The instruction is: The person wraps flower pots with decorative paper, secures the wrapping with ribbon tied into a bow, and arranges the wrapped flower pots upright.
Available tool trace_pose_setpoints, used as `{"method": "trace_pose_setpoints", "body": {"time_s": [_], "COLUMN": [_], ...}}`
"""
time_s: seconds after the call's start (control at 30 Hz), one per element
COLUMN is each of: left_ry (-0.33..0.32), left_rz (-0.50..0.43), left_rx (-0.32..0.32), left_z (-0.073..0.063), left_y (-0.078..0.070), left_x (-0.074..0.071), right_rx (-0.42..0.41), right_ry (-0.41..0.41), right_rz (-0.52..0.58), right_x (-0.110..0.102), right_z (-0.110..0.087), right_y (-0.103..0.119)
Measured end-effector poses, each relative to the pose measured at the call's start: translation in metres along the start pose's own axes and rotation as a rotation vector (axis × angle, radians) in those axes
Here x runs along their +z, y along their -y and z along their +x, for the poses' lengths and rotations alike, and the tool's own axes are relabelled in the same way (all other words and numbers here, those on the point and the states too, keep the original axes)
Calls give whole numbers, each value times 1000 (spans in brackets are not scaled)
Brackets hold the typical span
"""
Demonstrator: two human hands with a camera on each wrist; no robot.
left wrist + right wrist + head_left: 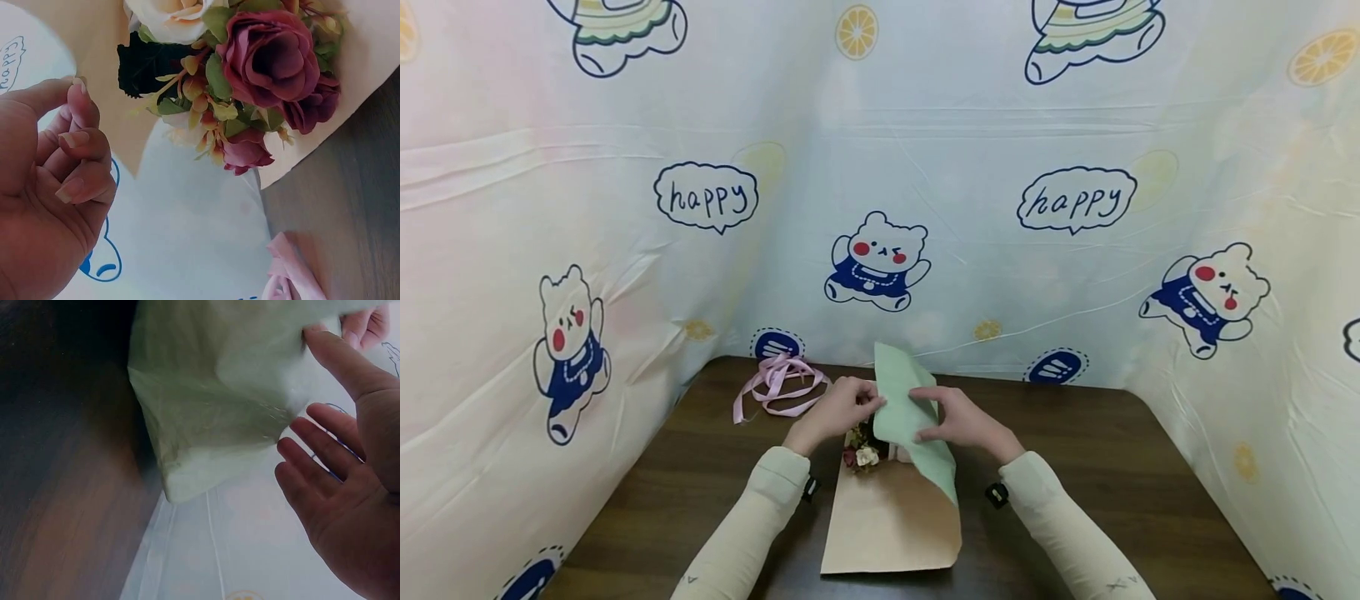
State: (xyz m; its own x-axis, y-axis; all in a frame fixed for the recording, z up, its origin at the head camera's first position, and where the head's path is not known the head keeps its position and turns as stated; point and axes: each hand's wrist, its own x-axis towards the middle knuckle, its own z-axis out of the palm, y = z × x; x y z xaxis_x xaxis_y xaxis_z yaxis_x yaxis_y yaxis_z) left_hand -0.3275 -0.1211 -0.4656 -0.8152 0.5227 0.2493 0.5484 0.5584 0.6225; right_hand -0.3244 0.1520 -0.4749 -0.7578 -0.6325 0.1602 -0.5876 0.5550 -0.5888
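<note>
A sheet of wrapping paper, tan on one face [891,521] and pale green on the other [904,404], lies under and partly folded over a bunch of flowers [862,456]. In the left wrist view a dark red rose [272,59] and a cream rose [169,19] show among green leaves. Between thumb and index finger my left hand [842,408] pinches the raised edge of the paper. Opposite it, my right hand [964,423] touches the green face with fairly straight, spread fingers [319,447]. The stems are mostly hidden by the fold.
A loose pink ribbon [778,387] lies at the back left of the dark wooden table [1060,483]. Behind and on both sides hangs a pale curtain [970,183] printed with bears, meeting the table's edges.
</note>
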Motion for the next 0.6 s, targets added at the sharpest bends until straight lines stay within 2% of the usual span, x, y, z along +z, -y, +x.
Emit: {"method": "trace_pose_setpoints", "body": {"time_s": [0.2, 0.33, 0.6], "left_ry": [4, 14, 70], "left_rz": [18, 24, -1], "left_rx": [-4, -8, -16], "left_z": [0, 0, -3], "left_y": [2, 2, 2], "left_x": [0, 0, 2], "right_rx": [19, 32, 69], "right_ry": [19, 14, 32], "right_rz": [-38, -22, -5], "right_x": [5, 7, 12], "right_z": [2, 1, -1], "right_y": [4, 6, 7]}}
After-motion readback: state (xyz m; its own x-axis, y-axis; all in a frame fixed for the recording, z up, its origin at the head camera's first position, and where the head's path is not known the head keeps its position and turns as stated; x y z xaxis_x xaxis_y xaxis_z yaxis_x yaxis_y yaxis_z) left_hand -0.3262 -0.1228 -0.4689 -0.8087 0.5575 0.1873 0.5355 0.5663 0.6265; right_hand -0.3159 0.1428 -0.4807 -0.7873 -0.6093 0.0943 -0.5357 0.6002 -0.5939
